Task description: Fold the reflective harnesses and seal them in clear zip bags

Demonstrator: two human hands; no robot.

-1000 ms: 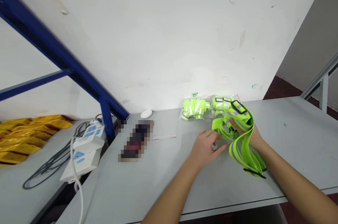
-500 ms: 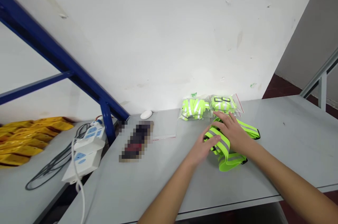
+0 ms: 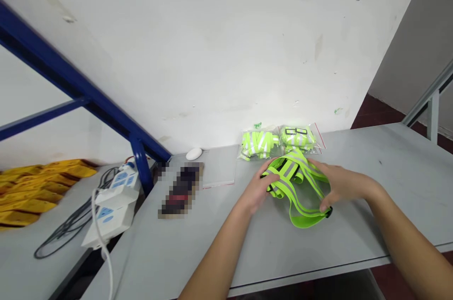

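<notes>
Here on the grey counter (image 3: 318,253), the reflective harness (image 3: 287,187) sits right between the hands: left hand (image 3: 255,187) curled, gripping its left side, right hand (image 3: 345,184) spread across its right, just short of the bagged bundles (image 3: 260,145).

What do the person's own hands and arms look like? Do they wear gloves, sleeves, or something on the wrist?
The left hand and right hand are bare: no gloves, and no ring, watch or bracelet shows. Both forearms are uncovered, with no sleeve in view as far as the picture's edge.
</notes>
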